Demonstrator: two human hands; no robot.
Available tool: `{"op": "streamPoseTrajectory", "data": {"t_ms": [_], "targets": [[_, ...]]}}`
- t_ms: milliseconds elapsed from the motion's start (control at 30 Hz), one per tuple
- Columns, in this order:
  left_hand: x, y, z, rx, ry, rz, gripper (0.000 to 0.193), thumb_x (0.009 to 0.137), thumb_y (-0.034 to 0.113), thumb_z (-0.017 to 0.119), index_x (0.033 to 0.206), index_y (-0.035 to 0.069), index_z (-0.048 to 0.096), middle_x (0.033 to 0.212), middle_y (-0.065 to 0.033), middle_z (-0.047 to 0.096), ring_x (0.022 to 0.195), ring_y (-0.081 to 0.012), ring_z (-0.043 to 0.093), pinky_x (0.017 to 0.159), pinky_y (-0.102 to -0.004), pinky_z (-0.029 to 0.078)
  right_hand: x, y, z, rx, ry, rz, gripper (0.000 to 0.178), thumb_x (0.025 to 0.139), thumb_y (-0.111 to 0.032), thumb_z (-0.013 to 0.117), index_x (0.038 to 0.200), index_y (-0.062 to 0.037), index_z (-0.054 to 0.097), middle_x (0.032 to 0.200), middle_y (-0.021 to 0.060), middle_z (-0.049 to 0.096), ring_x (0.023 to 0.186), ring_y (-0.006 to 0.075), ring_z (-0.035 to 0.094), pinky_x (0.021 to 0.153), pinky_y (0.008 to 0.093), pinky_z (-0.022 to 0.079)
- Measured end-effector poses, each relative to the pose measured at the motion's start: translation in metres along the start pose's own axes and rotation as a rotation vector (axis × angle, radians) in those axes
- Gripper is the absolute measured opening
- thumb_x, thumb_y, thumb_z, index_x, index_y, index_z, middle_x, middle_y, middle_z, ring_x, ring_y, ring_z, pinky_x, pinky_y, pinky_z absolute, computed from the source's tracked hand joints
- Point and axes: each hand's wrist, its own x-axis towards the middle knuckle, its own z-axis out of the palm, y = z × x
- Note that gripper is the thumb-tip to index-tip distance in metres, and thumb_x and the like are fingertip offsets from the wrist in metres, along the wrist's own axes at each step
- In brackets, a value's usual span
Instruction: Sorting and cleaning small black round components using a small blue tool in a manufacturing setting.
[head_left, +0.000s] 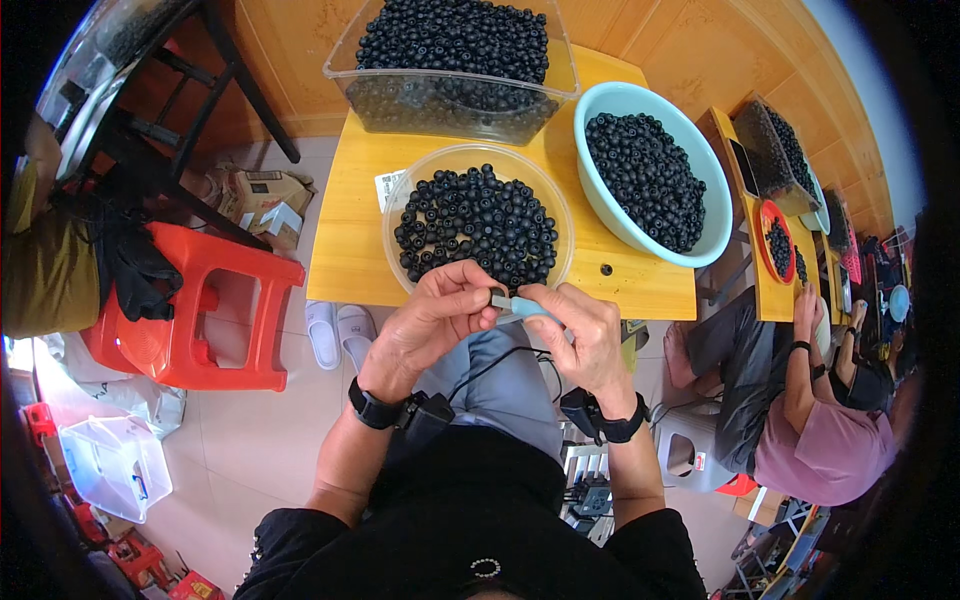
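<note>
My left hand point(436, 312) pinches a small black bead-like piece point(497, 297) between thumb and fingers. In my right hand point(583, 331) is a small light-blue-handled knife point(528, 307). Its short grey blade meets the black piece. Both hands are at the table's near edge, just in front of a round clear tub point(566, 245). Black round pieces with holes point(480, 215) partly cover the tub's bottom. One loose black piece point(606, 270) lies on the yellow table to the right of the tub.
Behind the tub stands a clear bin point(450, 115) heaped with black pieces. A light-blue basin point(712, 240) full of them is at its right. A red stool point(225, 310) stands left of the yellow table point(345, 245). Other people sit working at the right, one in a pink shirt point(825, 440).
</note>
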Motion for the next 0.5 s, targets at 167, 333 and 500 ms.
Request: {"op": "streamPoseTrajectory", "data": {"t_ms": [167,333,500], "targets": [[-0.008,0.009,0.015,0.009,-0.154,-0.039,0.009,0.082,0.004,0.064,0.091,0.002,0.059,0.092,-0.0096,0.064,0.071,-0.0128,0.059,0.066,-0.0235,0.049,0.000,0.041,0.000,-0.122,0.172,0.148,0.019,0.084,-0.018,0.061,0.092,-0.0015,0.065,0.080,0.0149,0.065,0.066,0.0318,0.063,0.058,0.0359,0.048],[-0.004,0.006,0.009,0.074,0.003,0.025,0.010,0.082,0.003,0.064,0.091,0.002,0.059,0.089,-0.0073,0.063,0.072,-0.0127,0.060,0.066,-0.0232,0.050,0.001,0.021,-0.006,0.114,0.142,0.209,0.019,0.081,-0.011,0.063,0.095,0.0012,0.065,0.084,0.0161,0.066,0.070,0.0268,0.064,0.061,0.0319,0.049],[-0.002,0.001,0.008,0.100,0.061,-0.007,0.011,0.082,0.001,0.063,0.091,0.004,0.058,0.089,-0.0054,0.063,0.074,-0.0128,0.061,0.068,-0.0228,0.051,0.008,-0.002,-0.002,0.293,0.033,0.256,0.025,0.072,-0.006,0.072,0.095,0.0019,0.065,0.071,0.0084,0.059,0.059,0.0153,0.056,0.055,0.0256,0.044]]}}
